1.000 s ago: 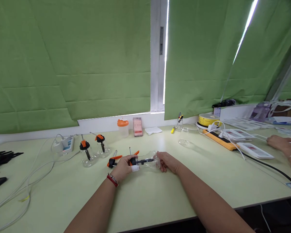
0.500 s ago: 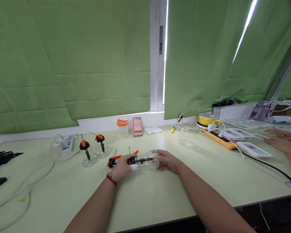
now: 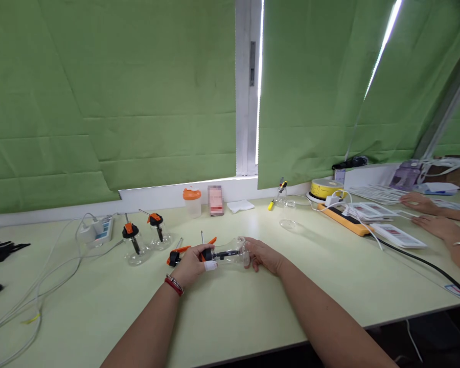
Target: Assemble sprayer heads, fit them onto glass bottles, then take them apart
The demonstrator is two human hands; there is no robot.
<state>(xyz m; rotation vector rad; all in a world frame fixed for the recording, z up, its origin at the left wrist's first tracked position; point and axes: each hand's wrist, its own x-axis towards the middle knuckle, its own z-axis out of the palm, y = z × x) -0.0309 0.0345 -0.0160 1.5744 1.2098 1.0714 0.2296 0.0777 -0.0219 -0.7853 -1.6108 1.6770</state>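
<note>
A clear bottle point(image 3: 232, 248) with a black-and-orange top lies on its side between my hands, a dark tube showing inside it. My left hand point(image 3: 192, 263), its thumb wrapped in white, is closed round the top end. A thin metal spout sticks up beside these fingers. My right hand point(image 3: 264, 256) grips the round base, fingers curled at its edge. Just behind my left hand is another black-and-orange top point(image 3: 174, 257); the rest of that piece is hidden. Two similar bottles, a nearer one point(image 3: 135, 251) and a farther one point(image 3: 161, 236), stand upright to the left.
Along the back are an orange-lidded cup point(image 3: 192, 203), a pink-and-white box point(image 3: 215, 200) and white paper point(image 3: 240, 206). A clear round piece point(image 3: 288, 224) lies right of centre, before an orange power strip point(image 3: 345, 220). Cables point(image 3: 42, 278) trail at left. Another person's hands point(image 3: 431, 222) work at far right.
My right fingers have shifted slightly on the bottle's base, which shows more. My left hand keeps its hold. The other person's far hand has moved left. The view has turned a little.
</note>
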